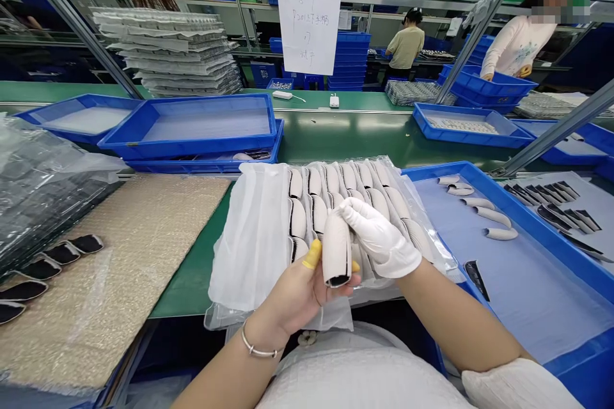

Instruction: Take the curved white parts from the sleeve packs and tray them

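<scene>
A cream ribbed curved shell with a dark inside (336,249) is held in front of me, above a clear plastic tray. My left hand (307,281), bare with yellow covers on fingertips, grips its lower end. At its upper end, the fingers of my white-gloved right hand (378,236) close on the shell. Behind my hands, the plastic tray (444,249) carries rows of similar shells (332,179). White tissue sheet (252,230) is folded out over the tray's left side.
To the right stands a blue bin (551,294) with several shells (494,214) and one dark piece (476,280). Bubble wrap (139,249) at left bears several dark-faced pieces (62,252). Blue bins (192,124) and stacked trays (167,54) stand behind. Other people work farther back.
</scene>
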Demonstrator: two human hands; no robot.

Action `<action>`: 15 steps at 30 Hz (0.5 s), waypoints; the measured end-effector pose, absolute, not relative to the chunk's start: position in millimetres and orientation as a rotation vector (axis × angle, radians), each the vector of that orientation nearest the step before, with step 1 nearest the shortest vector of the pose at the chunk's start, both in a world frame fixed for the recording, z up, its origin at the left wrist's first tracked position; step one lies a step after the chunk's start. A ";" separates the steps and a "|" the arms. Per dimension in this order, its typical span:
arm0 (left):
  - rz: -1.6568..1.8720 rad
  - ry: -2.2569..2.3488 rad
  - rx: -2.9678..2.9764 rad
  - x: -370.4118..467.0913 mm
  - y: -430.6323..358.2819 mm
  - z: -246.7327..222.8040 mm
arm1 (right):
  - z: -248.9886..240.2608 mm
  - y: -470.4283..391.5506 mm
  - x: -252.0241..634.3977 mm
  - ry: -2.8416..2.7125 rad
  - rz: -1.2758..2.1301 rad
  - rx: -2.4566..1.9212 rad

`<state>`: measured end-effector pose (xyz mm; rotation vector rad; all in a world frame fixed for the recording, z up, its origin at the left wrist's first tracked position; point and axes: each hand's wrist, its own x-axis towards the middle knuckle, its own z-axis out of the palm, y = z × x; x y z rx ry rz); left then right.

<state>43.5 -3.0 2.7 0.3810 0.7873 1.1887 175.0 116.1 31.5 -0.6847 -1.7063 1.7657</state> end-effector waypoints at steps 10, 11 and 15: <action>1.231 0.556 0.226 48.5 -4.4 -7.5 | 13.5 109.2 169.6 -1.495 1.876 -0.597; 1.245 0.598 0.237 48.2 -4.2 -7.5 | 16.1 110.1 170.0 -1.536 1.850 -0.606; 1.297 0.734 0.286 48.7 -3.3 -5.5 | 26.2 113.7 172.4 -1.653 1.764 -0.659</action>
